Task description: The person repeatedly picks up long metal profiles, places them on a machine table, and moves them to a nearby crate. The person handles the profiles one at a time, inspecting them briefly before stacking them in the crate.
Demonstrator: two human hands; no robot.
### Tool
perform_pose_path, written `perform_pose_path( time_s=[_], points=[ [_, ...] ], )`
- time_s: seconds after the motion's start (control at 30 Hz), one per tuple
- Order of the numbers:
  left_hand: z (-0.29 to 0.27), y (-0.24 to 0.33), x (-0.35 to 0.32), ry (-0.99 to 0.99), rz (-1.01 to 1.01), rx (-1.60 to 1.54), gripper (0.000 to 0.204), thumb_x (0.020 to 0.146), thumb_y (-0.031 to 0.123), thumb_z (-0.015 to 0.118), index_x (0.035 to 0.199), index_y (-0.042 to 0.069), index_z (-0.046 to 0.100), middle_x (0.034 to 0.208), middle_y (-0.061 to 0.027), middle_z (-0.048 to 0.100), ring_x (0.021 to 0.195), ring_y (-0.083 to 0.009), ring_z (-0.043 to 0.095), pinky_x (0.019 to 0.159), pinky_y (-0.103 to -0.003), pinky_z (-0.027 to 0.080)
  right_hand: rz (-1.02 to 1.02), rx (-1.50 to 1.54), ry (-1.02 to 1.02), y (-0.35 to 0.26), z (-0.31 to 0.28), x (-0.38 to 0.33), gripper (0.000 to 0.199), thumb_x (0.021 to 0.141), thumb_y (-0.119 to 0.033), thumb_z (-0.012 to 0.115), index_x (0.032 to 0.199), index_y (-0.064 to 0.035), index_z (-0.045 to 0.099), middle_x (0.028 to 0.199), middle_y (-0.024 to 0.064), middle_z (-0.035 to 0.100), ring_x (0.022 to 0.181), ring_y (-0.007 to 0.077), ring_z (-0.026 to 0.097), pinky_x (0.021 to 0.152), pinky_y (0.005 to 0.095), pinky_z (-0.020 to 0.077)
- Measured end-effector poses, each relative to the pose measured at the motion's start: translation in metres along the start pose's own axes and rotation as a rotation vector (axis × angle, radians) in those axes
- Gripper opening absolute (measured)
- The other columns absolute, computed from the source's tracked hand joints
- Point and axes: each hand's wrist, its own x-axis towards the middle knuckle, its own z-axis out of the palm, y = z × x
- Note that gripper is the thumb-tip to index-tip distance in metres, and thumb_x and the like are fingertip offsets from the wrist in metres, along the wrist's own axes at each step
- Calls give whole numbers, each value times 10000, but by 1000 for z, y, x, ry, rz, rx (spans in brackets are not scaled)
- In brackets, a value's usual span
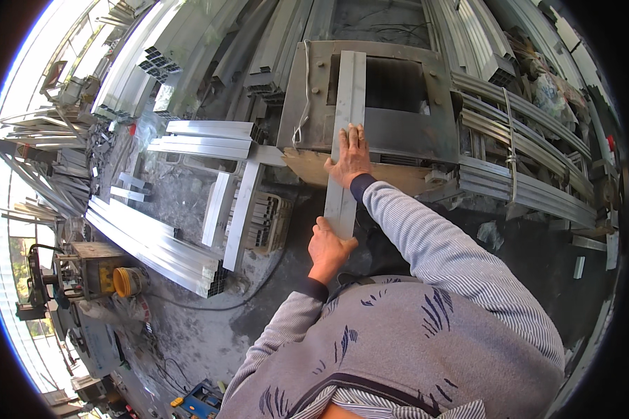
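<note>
A long, pale metal bar (351, 87) points away from me, its far part lying across a grey metal machine frame (293, 98) and beside a dark rectangular opening (395, 84). My left hand (328, 249) is closed round the near end, thumb along the top. Farther up, my right hand (351, 160) bears on the bar from above, thumb at its left edge and fingers together along its face. Under the bar, a wooden board (398, 178) juts from the front of the machine. The underside of the bar is hidden.
Bundles of hollow metal profiles (154, 244) lie on the floor to the left, near a plastic crate (276, 223) of short pieces. A yellow bucket (124, 281) stands farther left. Profiles (524, 150) are stacked right of the machine. A dark cable (248, 300) crosses the floor.
</note>
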Motion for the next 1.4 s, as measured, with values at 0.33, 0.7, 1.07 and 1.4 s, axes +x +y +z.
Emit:
perform_pose_path(
  time_s=[0.33,0.7,1.07,1.4],
  points=[
    [19,-73,-67,23,-56,14,790,687,359,894,1219,-22,451,1175,-278,613,1050,-480,671,885,-535,569,-25,122,-27,-35,22,-96,895,825,-381,730,1549,43,419,1652,255,288,1592,458,166,1273,544,240],
    [16,-71,-58,34,-40,-7,769,678,359,898,1187,-12,456,1153,-265,613,1037,-481,668,869,-544,566,-45,149,-41,-38,16,-91,853,829,-372,725,1528,34,455,1653,284,288,1579,485,189,1273,572,242],
    [-69,101,169,30,135,36,887,681,400,875,1293,-62,430,1156,-316,672,1062,-474,699,913,-519,587,-1,-146,48,45,15,205,821,890,-499,632,1543,-21,501,1615,267,424,1545,438,317,1271,514,238],
    [-47,118,171,-13,60,-52,870,680,345,913,1303,-11,422,1158,-266,629,1033,-432,705,884,-480,598,-106,-140,96,81,23,211,789,877,-426,653,1523,-2,495,1590,288,394,1536,467,285,1281,536,223]
  ],
)
